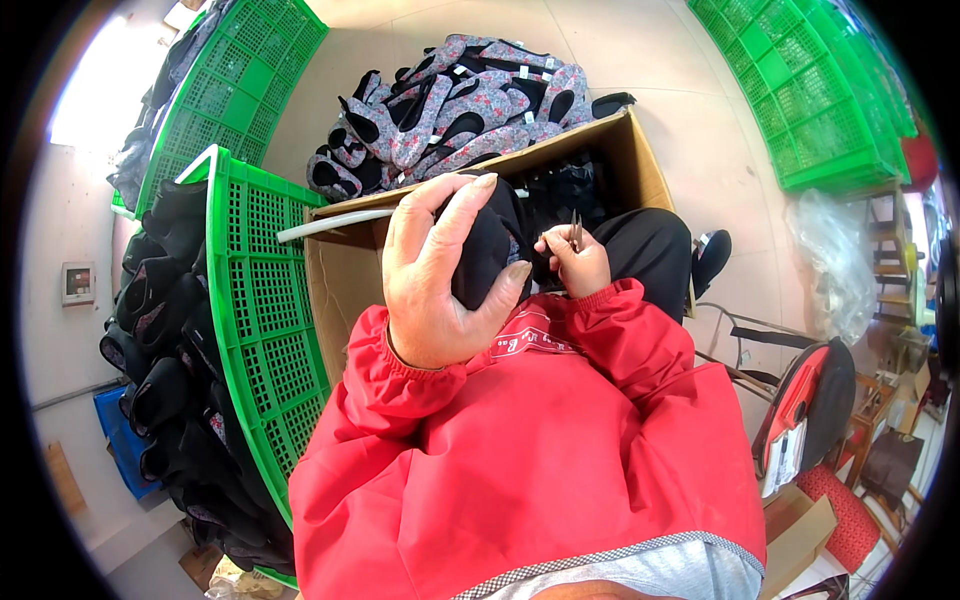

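My left hand (pixel 445 270) is raised before my lap, thumb and fingers spread wide apart. Black cloth (pixel 482 245) shows in the gap between them, with a small floral patch at its right edge; I cannot make out whether the hand touches it. My right hand (pixel 580 265) is closed around small metal snips (pixel 576 230), their points upward. Just beyond both hands stands an open cardboard box (pixel 648 165) with dark items inside. A heap of grey floral slippers (pixel 450 110) with black openings lies behind the box.
Left of me, a green plastic crate (pixel 265 300) stands beside stacked black shoes (pixel 165 310). More green crates rise at the far left (pixel 235 80) and far right (pixel 790 90). A clear plastic bag (pixel 835 265) and a folding chair (pixel 805 410) are on the right.
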The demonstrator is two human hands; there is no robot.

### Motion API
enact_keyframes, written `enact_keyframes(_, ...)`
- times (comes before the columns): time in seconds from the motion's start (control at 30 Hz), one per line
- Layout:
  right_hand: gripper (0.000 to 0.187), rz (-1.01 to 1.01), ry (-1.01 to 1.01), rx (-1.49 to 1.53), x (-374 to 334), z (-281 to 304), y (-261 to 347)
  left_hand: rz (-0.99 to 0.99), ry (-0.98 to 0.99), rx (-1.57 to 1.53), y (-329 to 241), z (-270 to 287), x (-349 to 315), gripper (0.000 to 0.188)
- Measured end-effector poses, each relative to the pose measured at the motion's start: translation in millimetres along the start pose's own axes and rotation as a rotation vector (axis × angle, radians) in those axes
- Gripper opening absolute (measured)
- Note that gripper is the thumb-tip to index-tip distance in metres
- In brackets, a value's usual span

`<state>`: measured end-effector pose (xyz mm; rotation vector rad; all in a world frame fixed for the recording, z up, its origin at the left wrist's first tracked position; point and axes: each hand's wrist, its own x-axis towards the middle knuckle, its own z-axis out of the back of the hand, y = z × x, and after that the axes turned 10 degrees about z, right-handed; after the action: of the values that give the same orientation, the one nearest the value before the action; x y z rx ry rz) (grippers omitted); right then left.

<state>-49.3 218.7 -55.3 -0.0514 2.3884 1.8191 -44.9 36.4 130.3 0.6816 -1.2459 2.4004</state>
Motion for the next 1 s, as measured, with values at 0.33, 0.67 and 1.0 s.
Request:
enact_keyframes(0.33,0.017,0.272,0.247,-0.203,-1,-1,5,0.016,0.006,-0.003,2,4,-1,0.062)
enact_keyframes(0.67,0.009,0.199,0.188,-0.244,-1,-6,0,0.010,0.020,-0.006,1,3,-2,0.062)
enact_keyframes(1.0,0.007,0.063,0.156,0.035,-3,-1,0,0.007,0.018,-0.006,2,4,-3,0.063)
